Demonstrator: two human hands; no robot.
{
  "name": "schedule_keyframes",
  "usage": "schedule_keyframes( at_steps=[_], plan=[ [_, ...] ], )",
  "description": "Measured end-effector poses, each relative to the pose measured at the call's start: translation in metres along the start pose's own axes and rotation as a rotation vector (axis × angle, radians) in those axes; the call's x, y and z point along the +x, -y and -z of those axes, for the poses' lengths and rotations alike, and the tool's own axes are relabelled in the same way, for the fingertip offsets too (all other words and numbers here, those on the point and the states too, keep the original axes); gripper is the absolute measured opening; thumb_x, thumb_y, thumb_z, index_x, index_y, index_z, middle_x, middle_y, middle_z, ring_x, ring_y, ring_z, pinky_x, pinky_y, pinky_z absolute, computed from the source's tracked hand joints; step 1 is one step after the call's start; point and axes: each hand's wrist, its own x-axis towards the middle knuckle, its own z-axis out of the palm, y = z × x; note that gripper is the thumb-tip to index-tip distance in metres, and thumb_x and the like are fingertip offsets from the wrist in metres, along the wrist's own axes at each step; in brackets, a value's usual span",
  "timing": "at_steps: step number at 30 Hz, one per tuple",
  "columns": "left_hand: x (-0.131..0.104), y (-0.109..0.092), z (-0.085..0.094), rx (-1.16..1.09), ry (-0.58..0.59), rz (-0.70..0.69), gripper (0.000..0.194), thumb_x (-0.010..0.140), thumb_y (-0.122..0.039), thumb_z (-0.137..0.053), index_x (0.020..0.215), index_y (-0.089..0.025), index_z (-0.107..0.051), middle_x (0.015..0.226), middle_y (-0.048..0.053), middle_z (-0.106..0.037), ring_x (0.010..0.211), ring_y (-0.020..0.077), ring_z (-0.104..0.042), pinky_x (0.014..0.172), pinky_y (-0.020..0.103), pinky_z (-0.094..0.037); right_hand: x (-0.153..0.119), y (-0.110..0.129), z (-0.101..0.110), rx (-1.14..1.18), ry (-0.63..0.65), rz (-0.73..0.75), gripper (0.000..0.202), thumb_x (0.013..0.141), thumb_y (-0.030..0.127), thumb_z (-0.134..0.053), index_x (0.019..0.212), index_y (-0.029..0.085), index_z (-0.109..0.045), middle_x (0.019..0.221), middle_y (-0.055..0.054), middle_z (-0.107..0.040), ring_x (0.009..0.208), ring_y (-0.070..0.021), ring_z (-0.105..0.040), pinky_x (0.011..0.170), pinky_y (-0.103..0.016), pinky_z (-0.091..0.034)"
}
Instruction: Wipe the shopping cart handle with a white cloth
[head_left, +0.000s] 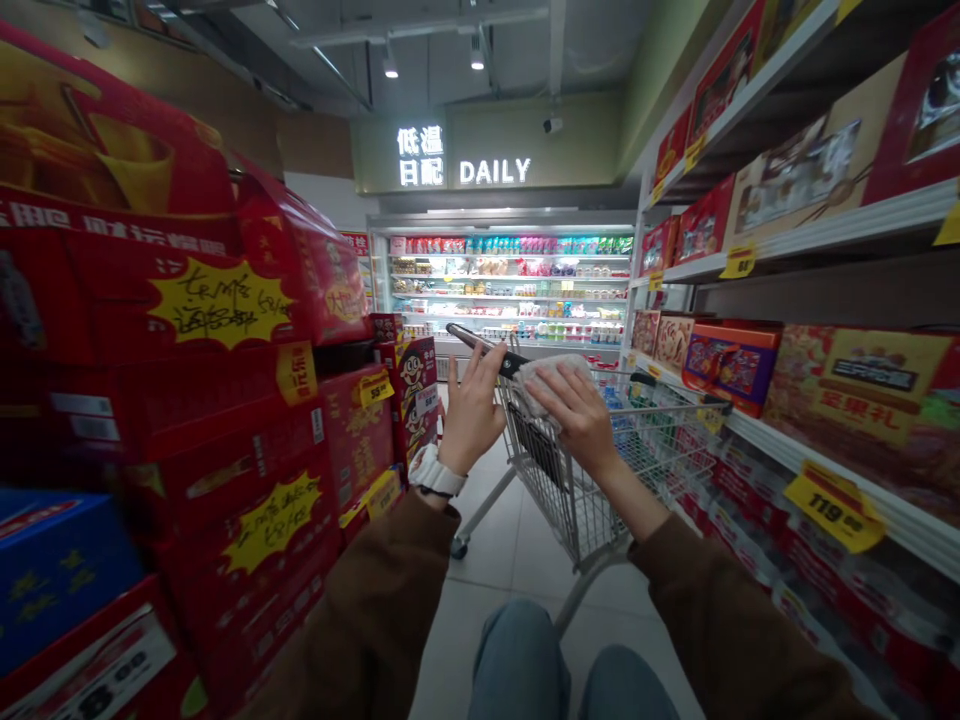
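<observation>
A metal shopping cart (574, 490) stands tilted in front of me, its dark handle (514, 362) slanting down from left to right. On that handle lies a crumpled white cloth (541, 376), which my right hand (576, 408) covers and presses with bent fingers. My left hand (474, 415) is by the handle's left part, its fingers stretched up and apart, with the fingertips against the bar. A white watch (437, 472) is on my left wrist. The underside of the handle beneath the cloth is hidden.
Stacked red gift boxes (217, 400) rise close on the left. Shelves (832, 215) with boxed goods and yellow price tags line the right side, near the cart's basket. A lit refrigerated case (510, 270) stands at the far end. My knees (521, 655) are bent below.
</observation>
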Motion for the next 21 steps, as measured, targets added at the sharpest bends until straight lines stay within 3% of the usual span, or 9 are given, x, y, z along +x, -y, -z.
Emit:
schedule_keyframes(
  at_steps=[5,8,15,21],
  plan=[
    [0.001,-0.002,-0.006,-0.026,-0.036,0.031,0.084,0.068,-0.002,-0.042,0.149,-0.024,-0.033,0.155,0.002,-0.044,0.151,0.0196,-0.025,0.126,0.051,-0.002,0.021,0.01,-0.003,-0.01,0.0,0.005,0.052,0.095,0.005,-0.046,0.139,0.033,-0.056,0.146,0.002,-0.054,0.144,-0.0186,-0.039,0.121,-0.044,-0.034],
    [0.001,-0.004,-0.008,-0.046,-0.053,0.06,0.085,0.066,-0.002,-0.043,0.148,-0.025,-0.035,0.153,0.002,-0.046,0.149,0.0207,-0.029,0.125,0.052,0.002,0.014,0.006,-0.007,-0.001,0.0,0.007,0.053,0.095,0.004,-0.044,0.138,0.032,-0.057,0.146,0.002,-0.055,0.145,-0.0184,-0.037,0.121,-0.044,-0.033],
    [0.001,-0.009,-0.006,-0.098,-0.061,0.087,0.083,0.068,-0.007,-0.049,0.148,-0.024,-0.034,0.153,0.005,-0.046,0.149,0.0251,-0.03,0.125,0.055,0.003,-0.053,-0.029,-0.016,0.046,-0.003,-0.109,0.064,0.088,-0.002,-0.039,0.142,0.03,-0.053,0.148,0.001,-0.053,0.147,-0.0198,-0.032,0.122,-0.048,-0.031],
    [0.003,-0.012,-0.007,-0.14,-0.061,0.102,0.08,0.071,-0.017,-0.055,0.147,-0.024,-0.034,0.151,0.007,-0.047,0.147,0.0278,-0.032,0.125,0.056,0.001,-0.124,-0.056,-0.026,0.074,0.032,-0.252,0.086,0.072,-0.008,-0.036,0.148,0.029,-0.045,0.152,0.0,-0.047,0.149,-0.0207,-0.027,0.121,-0.052,-0.031]
  ],
)
